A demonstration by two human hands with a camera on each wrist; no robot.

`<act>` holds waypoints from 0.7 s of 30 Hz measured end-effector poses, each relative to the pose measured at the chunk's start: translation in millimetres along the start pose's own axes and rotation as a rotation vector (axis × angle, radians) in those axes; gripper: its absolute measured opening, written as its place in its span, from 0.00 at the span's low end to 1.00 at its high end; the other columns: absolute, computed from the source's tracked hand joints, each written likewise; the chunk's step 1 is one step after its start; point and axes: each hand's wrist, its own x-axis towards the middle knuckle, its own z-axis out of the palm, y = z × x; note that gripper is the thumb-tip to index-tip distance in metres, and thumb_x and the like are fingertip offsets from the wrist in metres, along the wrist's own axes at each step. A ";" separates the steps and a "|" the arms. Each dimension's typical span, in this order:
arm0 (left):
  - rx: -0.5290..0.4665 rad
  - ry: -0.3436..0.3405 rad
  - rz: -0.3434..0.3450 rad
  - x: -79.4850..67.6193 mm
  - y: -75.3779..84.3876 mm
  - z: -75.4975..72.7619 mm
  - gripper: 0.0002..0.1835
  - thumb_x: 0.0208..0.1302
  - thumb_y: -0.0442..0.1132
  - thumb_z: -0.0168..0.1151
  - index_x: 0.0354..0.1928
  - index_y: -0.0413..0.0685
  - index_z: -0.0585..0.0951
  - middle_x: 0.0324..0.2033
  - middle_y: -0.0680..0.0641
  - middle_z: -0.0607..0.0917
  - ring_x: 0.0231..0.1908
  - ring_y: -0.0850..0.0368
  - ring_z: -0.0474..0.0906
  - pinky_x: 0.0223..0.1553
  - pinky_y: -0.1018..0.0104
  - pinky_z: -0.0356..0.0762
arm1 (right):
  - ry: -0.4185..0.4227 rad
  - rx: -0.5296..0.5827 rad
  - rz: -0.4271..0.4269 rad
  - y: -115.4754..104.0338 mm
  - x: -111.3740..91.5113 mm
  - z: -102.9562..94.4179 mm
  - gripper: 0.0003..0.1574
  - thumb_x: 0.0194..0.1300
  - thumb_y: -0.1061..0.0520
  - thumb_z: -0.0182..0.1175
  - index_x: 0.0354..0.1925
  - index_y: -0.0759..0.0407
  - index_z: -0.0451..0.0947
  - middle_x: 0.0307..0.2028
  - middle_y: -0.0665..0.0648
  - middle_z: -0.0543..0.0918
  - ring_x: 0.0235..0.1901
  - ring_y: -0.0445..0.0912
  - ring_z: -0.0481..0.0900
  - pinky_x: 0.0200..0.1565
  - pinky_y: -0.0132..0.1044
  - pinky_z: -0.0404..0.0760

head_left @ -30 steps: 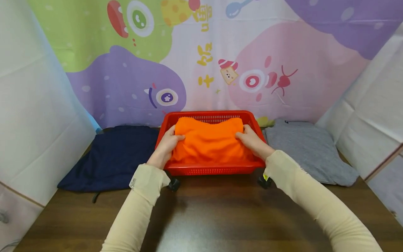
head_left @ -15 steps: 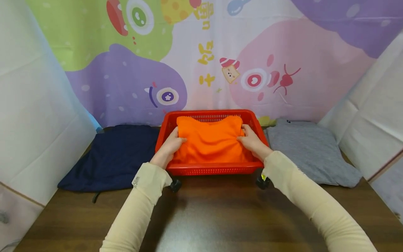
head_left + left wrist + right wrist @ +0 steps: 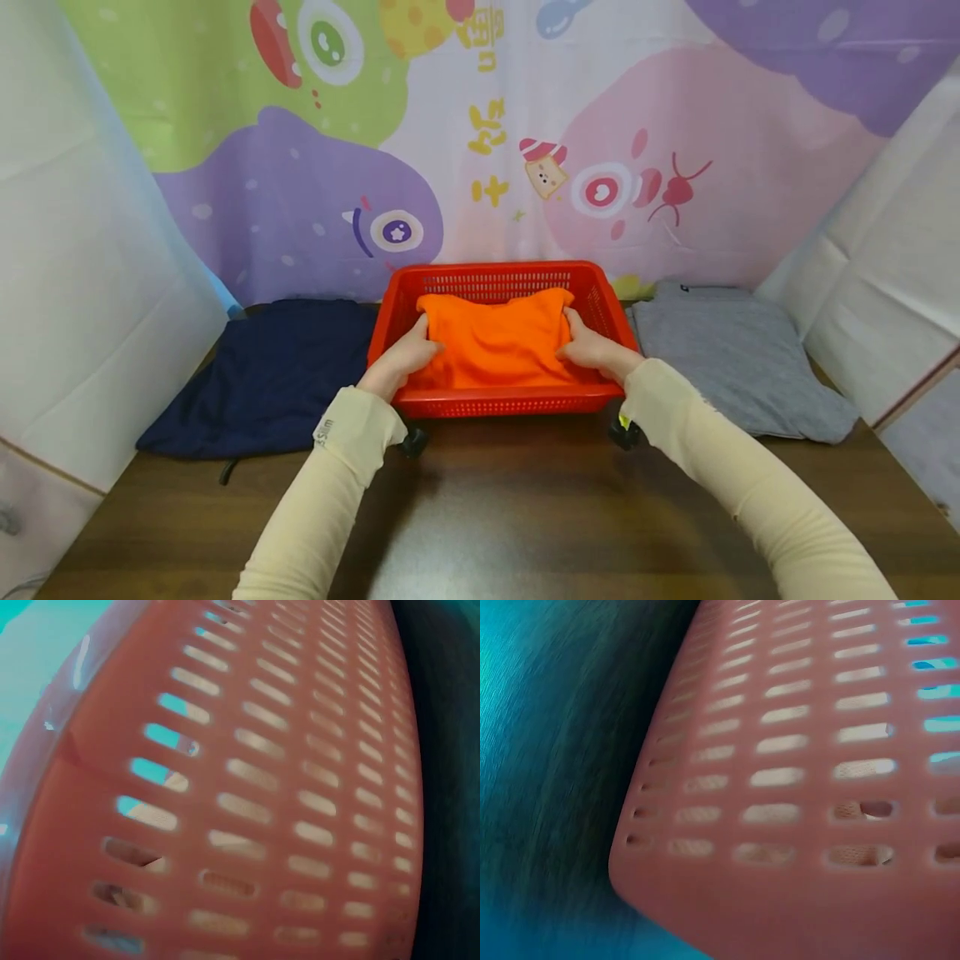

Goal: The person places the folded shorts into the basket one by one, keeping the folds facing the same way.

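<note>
A folded orange cloth sits low inside a red slotted plastic basket, its top edge below the basket's back rim. At the cloth's left edge, my left hand grips it with the thumb on the near face. My right hand grips the opposite edge the same way. Both forearms reach over the basket's front corners. In the left wrist view, the basket's slotted wall fills most of the picture and hides the hand. The right wrist view likewise has the slotted wall in front, with pale cloth-like texture behind its slots.
A folded navy garment lies left of the basket on the brown wooden table. To the right lies a folded grey garment. A cartoon-printed curtain hangs directly behind, with white panels on both sides.
Both hands have moved down and slightly inward with the orange cloth, which now sits lower in the basket. More of the basket's back wall shows.
</note>
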 end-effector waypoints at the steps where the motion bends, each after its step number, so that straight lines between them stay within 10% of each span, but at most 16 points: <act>1: 0.016 -0.007 0.001 0.3 -1.3 -0.1 0.39 0.66 0.33 0.45 0.71 0.50 0.34 0.70 0.45 0.45 0.64 0.47 0.49 0.67 0.52 0.44 | 0.003 -0.028 -0.010 0.8 -0.4 0.5 0.51 0.62 0.63 0.50 0.70 0.57 0.26 0.69 0.63 0.43 0.64 0.55 0.47 0.67 0.50 0.43; 15: 0.279 0.083 -0.096 -1.2 -1.9 3.4 0.38 0.65 0.36 0.42 0.68 0.34 0.34 0.66 0.35 0.54 0.56 0.44 0.60 0.60 0.56 0.60 | 0.176 -0.339 0.021 -3.0 -5.5 3.3 0.45 0.67 0.53 0.48 0.68 0.65 0.32 0.64 0.69 0.59 0.57 0.57 0.65 0.62 0.50 0.60; 21: 0.343 0.257 0.111 1.8 -1.8 6.3 0.42 0.56 0.32 0.54 0.68 0.33 0.43 0.64 0.32 0.53 0.58 0.38 0.59 0.62 0.52 0.58 | 0.264 -0.506 -0.094 -2.4 -7.1 7.5 0.50 0.60 0.58 0.56 0.68 0.68 0.37 0.62 0.72 0.54 0.55 0.62 0.65 0.60 0.52 0.63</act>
